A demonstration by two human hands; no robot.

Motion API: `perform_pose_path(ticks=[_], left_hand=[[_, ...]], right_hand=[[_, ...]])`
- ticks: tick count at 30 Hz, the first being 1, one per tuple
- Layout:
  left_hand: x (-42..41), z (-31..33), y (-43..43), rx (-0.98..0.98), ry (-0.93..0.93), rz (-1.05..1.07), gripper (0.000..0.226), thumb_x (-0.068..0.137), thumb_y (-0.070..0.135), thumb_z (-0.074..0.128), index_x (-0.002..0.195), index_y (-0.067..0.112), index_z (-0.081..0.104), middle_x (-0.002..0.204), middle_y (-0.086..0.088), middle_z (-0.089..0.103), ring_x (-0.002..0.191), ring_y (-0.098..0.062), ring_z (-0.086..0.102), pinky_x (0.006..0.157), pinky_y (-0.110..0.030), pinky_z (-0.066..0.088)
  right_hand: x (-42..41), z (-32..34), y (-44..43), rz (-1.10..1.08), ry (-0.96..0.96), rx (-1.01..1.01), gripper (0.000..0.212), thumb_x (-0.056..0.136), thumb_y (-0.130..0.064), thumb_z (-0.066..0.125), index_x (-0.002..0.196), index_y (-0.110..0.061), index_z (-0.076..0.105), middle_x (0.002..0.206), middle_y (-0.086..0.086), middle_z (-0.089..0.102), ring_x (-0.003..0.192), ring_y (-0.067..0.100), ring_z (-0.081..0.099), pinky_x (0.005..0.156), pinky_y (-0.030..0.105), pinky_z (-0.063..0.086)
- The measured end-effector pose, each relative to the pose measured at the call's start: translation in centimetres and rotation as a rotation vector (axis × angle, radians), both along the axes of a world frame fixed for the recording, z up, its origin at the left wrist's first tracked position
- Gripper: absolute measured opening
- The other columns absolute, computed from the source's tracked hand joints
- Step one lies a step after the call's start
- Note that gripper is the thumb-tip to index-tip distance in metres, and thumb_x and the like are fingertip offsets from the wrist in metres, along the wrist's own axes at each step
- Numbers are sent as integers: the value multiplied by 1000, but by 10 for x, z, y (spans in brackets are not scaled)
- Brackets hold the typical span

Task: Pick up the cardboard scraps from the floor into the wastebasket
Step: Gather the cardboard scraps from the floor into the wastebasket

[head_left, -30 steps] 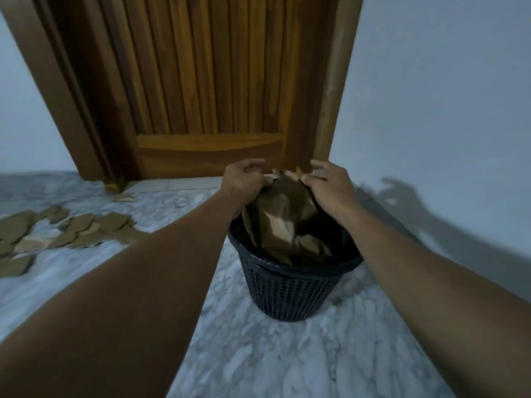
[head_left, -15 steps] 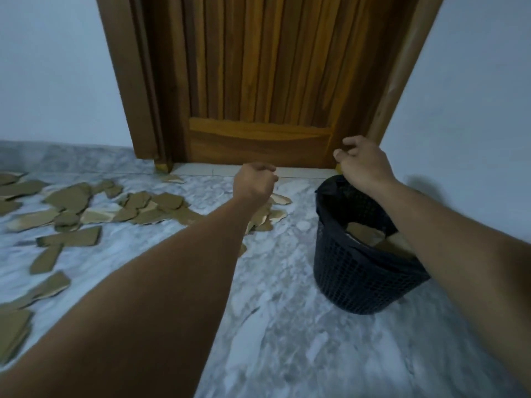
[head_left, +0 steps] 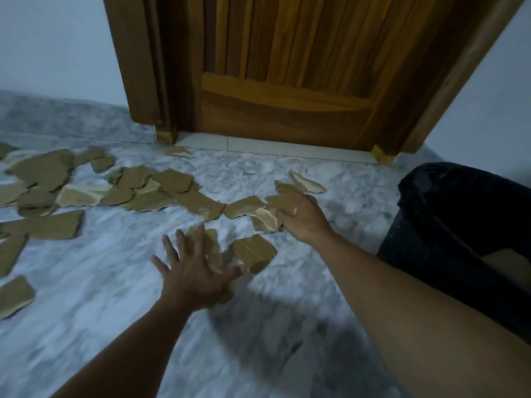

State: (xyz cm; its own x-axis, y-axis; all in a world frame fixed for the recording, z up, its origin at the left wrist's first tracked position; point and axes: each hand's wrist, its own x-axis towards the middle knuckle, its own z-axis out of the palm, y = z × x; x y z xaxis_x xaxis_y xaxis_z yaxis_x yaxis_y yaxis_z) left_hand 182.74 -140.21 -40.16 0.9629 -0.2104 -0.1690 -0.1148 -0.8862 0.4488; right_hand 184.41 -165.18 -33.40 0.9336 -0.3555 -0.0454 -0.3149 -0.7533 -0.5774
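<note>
Your left hand (head_left: 195, 272) is spread wide, fingers straight, over some of the torn brown cardboard scraps (head_left: 143, 191) strewn across the grey marble floor (head_left: 86, 297). Your right hand (head_left: 304, 216) rests on another scrap (blurred, so I cannot tell whether it grips). The black mesh plastic wastebasket (head_left: 459, 225) stands just right of that arm.

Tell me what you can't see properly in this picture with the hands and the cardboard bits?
All in the head view:
- wastebasket: cut off by the right edge and dark inside, so how full it is cannot be told.
- left hand: motion-blurred, fingers spread, hiding scraps beneath; contact unclear.
- right hand: its fingers cover part of a scrap; grip unclear.
- cardboard scraps on the left: cut off by the edge, so no full count.
</note>
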Motion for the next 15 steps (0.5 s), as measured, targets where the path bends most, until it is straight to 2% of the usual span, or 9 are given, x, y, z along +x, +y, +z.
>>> perform_pose_path(ticks=[1,3,5,9,12,15], left_hand=[[9,-10,-5,31,-35,-23,139,46,110,25,150,38,-32,161,-13,-32,143,-42,-36,112,-71,-15],[30,-24,-18,110,-137,-95,139,44,111,22,149,38,-32,160,-14,-34,141,-43,-39,110,-74,-16],[55,-35,-32,140,-217,-132,135,48,110,24,150,40,-30,162,-12,-31,142,-43,-38,109,-75,-14],[98,-46,-47,126,-225,-123,128,50,109,22,149,46,-28,166,-9,-19,149,-45,-19,111,-75,-7],[107,-50,-48,146,-239,-112,124,53,109,18,152,45,-23,168,-6,-11,152,-40,-15,114,-71,-6],[112,-49,-52,156,-249,-100,126,56,108,17,158,37,-3,168,-6,-2,153,-36,-12,116,-68,-6]], right_hand=[[12,-16,-7,5,54,-40,95,76,-78,59,154,-30,35,162,6,28,147,29,31,116,51,33],[35,-41,-22,-16,162,-136,105,77,-81,58,159,-32,16,169,5,-2,154,30,5,121,60,12],[59,-54,-38,-77,192,-171,114,72,-88,54,161,-33,8,168,6,-17,154,32,-11,119,65,2],[110,-66,-74,-204,143,-151,123,66,-96,46,161,-33,-2,166,8,-23,153,34,-18,116,70,-4],[145,-66,-98,-241,151,-180,126,60,-100,46,159,-41,-4,165,8,-26,152,36,-20,112,73,-10],[162,-79,-117,-200,251,-128,128,48,-108,34,155,-51,-4,168,8,-14,152,40,-16,113,72,-8]])
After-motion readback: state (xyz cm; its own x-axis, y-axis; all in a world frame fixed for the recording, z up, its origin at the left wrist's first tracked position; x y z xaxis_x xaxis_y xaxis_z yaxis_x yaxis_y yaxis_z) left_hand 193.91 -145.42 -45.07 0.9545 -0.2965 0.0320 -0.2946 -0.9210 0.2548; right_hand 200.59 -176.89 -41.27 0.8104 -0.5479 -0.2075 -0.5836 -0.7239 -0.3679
